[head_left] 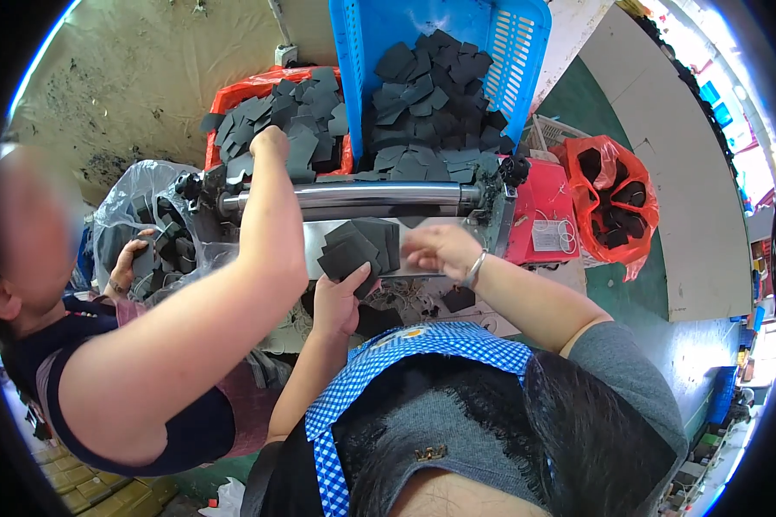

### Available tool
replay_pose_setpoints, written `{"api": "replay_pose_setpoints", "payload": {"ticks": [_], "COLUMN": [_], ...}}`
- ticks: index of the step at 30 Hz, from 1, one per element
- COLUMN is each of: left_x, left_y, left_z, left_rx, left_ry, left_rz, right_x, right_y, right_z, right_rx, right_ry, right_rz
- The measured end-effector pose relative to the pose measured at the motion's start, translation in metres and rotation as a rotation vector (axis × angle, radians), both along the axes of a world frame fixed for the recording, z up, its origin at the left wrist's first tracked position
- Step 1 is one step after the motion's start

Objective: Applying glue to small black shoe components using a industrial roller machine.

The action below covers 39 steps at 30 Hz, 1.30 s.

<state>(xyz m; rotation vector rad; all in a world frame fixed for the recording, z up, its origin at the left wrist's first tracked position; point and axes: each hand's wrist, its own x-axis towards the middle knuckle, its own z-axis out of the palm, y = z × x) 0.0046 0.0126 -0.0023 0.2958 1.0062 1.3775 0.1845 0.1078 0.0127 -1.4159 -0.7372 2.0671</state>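
Note:
My left hand (341,297) is closed around a fanned stack of thin black pieces (353,247), its thumb on top of them. The stack is over the pale metal plate (319,234) at the front of a roller machine. Just right of the stack, my right hand (444,250) is beside the plate, a bracelet on its wrist. Its fingers are smeared by motion, so I cannot tell whether they hold anything. Behind both hands runs the machine's shiny metal roller (345,198), with more black pieces (414,164) heaped behind it.
At left a co-worker's arm (263,224) crosses to a red bag (233,90) of black pieces. Their other hand (128,263) is at a clear plastic bag (116,202). A blue crate (351,77) stands behind the roller; another red bag (642,172) sits right of the red machine housing (539,202).

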Motion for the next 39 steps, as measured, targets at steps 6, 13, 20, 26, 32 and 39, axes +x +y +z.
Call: {"api": "replay_pose_setpoints", "payload": {"ticks": [6,13,20,26,32,39], "left_x": [0.003,-0.002,-0.001,-0.004,0.0,-0.005], "left_y": [0.002,0.004,0.006,0.006,0.004,0.003], "left_z": [0.004,0.004,0.006,0.01,0.005,0.004], "left_rx": [0.017,0.02,-0.009,0.015,-0.004,-0.017], "left_ry": [-0.069,0.027,0.01,0.069,-0.026,-0.001], "left_rz": [-0.051,0.019,0.025,0.049,-0.021,-0.012], "right_x": [-0.002,0.005,0.0,0.01,-0.005,0.011], "right_y": [-0.007,0.012,-0.001,0.01,-0.006,0.01], "right_z": [-0.008,-0.002,-0.008,-0.016,0.005,-0.013], "right_rx": [-0.01,-0.068,-0.105,-0.206,0.058,-0.081], "right_ry": [0.079,0.015,0.08,-0.007,0.083,-0.106], "right_rz": [0.264,-0.121,0.268,-0.036,0.362,0.01]}}
